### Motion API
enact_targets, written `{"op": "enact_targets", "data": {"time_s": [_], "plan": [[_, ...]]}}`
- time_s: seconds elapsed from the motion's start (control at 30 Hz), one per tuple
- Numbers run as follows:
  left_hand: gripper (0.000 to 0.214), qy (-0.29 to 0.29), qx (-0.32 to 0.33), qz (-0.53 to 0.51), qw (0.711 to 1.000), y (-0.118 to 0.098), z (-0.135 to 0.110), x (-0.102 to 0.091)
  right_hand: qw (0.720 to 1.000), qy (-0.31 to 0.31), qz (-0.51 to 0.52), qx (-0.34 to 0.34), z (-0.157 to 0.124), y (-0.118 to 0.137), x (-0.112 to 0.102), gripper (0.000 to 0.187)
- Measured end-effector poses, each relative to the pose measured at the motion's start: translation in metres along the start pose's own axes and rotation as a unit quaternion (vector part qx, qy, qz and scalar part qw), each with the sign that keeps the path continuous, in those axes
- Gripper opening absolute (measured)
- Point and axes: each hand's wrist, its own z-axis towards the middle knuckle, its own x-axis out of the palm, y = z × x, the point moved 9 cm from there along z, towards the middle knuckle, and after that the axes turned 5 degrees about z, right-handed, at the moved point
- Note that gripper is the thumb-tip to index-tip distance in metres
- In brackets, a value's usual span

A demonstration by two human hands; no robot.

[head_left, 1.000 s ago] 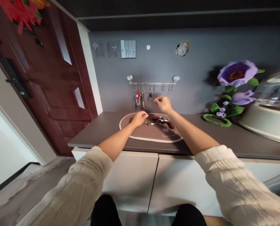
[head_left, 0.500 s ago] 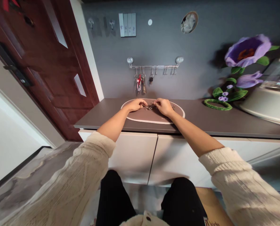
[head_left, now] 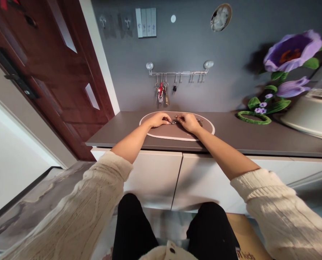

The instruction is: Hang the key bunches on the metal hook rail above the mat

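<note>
On the brown oval mat [head_left: 161, 134] with a pale rim, both of my hands work close together. My left hand [head_left: 159, 120] is closed, its thumb and fingertips pinching the near end of a shiny metal key ring [head_left: 174, 122]. From the other side my right hand [head_left: 188, 123] pinches the same small metal pieces, its fingertips just above the mat. Slim metal parts, which look like keys [head_left: 199, 120], stick out past the right hand. The fingers hide much of the bunch.
Behind the mat, a clear rail [head_left: 178, 73] on the wall carries several hooks with hanging keys [head_left: 161, 94]. A purple flower decoration [head_left: 291, 54] and a white rounded object [head_left: 309, 119] stand at right. A dark red door [head_left: 60, 72] is at left, white cabinet doors [head_left: 152, 173] below.
My left fingers have moved right and closed on the key ring, where a gap showed before. My right hand keeps its pinch. The view has tilted slightly down.
</note>
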Motion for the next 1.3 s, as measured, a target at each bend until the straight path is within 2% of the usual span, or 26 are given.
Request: {"op": "enact_targets", "data": {"time_s": [0.27, 0.4, 0.57, 0.67, 0.87, 1.07, 1.3], "plan": [[0.016, -0.066, -0.033, 0.004, 0.997, 0.004, 0.002, -0.012, 1.000, -0.002, 0.008, -0.004, 0.000, 0.000, 0.000, 0.022], [0.018, -0.089, -0.037, -0.055, 0.994, 0.006, 0.002, -0.014, 1.000, -0.005, 0.028, 0.002, 0.000, 0.000, -0.001, 0.020], [0.023, -0.104, -0.041, -0.152, 0.982, 0.010, 0.004, -0.012, 0.993, -0.008, 0.113, 0.021, 0.000, -0.002, 0.001, 0.015], [0.027, -0.120, -0.057, -0.190, 0.973, 0.013, 0.004, -0.011, 0.978, -0.002, 0.203, 0.044, 0.000, -0.005, 0.004, 0.016], [0.030, -0.168, -0.082, -0.270, 0.944, 0.019, 0.006, -0.010, 0.928, 0.008, 0.367, 0.069, 0.002, -0.009, 0.012, 0.020], [0.029, -0.194, -0.106, -0.320, 0.921, 0.026, 0.008, -0.006, 0.900, -0.013, 0.426, 0.090, 0.005, -0.014, 0.013, 0.027], [0.028, -0.190, -0.092, -0.360, 0.909, 0.016, 0.008, -0.004, 0.889, -0.025, 0.449, 0.087, 0.006, -0.014, 0.009, 0.029]]}}
